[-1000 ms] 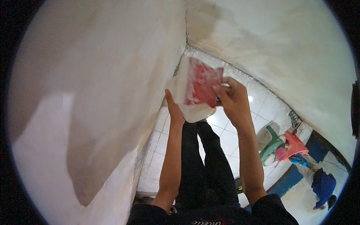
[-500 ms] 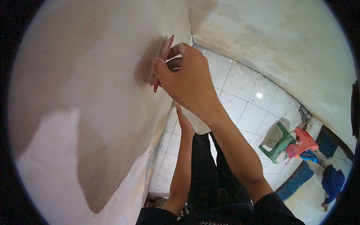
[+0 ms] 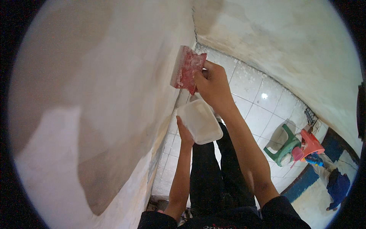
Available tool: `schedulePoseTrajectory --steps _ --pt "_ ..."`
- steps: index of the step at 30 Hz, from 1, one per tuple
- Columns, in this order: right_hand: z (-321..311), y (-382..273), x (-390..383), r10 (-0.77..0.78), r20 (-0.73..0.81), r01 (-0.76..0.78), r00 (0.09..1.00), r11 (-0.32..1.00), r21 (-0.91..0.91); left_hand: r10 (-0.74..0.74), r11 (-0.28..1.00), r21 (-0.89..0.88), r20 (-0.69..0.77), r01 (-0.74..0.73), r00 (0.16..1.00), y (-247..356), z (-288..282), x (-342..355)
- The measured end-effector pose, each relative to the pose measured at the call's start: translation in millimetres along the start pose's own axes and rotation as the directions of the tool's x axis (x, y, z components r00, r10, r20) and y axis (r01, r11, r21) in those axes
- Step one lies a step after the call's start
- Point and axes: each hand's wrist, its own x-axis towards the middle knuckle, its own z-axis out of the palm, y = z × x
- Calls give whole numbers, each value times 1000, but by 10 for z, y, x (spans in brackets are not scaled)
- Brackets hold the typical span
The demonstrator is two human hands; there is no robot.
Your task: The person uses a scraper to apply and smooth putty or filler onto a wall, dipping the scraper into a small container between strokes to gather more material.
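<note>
Between right fingers point(image 3: 199, 79), pinches the scraper point(image 3: 188, 68) by its notched right edge, at upper centre of the frame, against or just off the left wall point(image 3: 114, 57) (cannot tell which); in left fingers point(image 3: 180, 123), curled around one side, cups the tub point(image 3: 201, 120) just below, at centre. Probably light, fairly stiff with slight flex, slippery if wet; best gripped mid-way along that right edge. Looks flat, red, streaked with whitish residue, paler along the left side.
</note>
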Motion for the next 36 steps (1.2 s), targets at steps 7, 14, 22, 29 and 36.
schedulePoseTrajectory --steps 7,14,22,29,36 --pt "299 733 345 -115 -97 102 989 986 -133 -84 996 11 -130 86 988 -165 -436 -174" --pt "831 515 216 -252 -167 180 953 918 -354 -61 998 0 -121 61 991 -312 -628 -277" --pt "941 377 -495 -106 -125 92 986 989 -113 60 977 206 -13 -56 998 -317 -663 -283" --pt "453 699 -656 -94 -217 69 972 991 -118 72 975 207 34 -78 997 -379 -533 -278" --pt "319 1177 338 -108 -103 96 989 988 -121 -187 974 136 14 183 982 -772 -736 10"
